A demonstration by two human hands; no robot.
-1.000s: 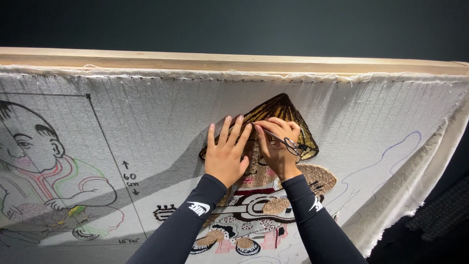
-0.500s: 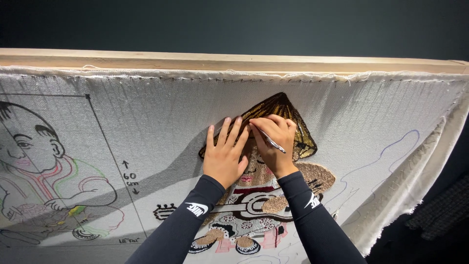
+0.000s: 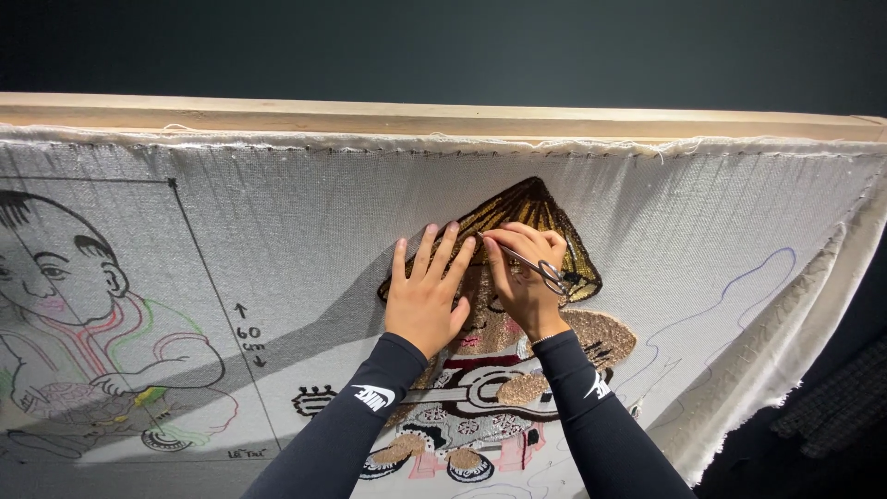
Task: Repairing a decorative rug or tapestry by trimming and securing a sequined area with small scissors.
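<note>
1. The small metal scissors [image 3: 540,268] sit in your right hand [image 3: 522,282], over the lower edge of the golden cone-shaped hat [image 3: 536,208] embroidered on the cloth.
2. Their long axis runs on a slant: the thin blades point up and to the left, toward the fingertips of your other hand, while the loop handles lie down and to the right, near the hat's right brim.
3. Your right fingers are curled narrowly around the scissors, thumb and forefinger pinching the blades near the tip.
4. Your left hand [image 3: 427,296] lies flat on the cloth just beside it, fingers spread wide and pointing up, holding nothing, pressing the fabric at the hat's left brim.
5. Below both hands lies the stitched figure [image 3: 480,407] in red, white and black.
6. The white fabric [image 3: 305,222] is stretched on a wooden frame [image 3: 416,115] along the top.
7. Far to the left is a drawn child outline [image 3: 83,323], well apart from your hands.
</note>
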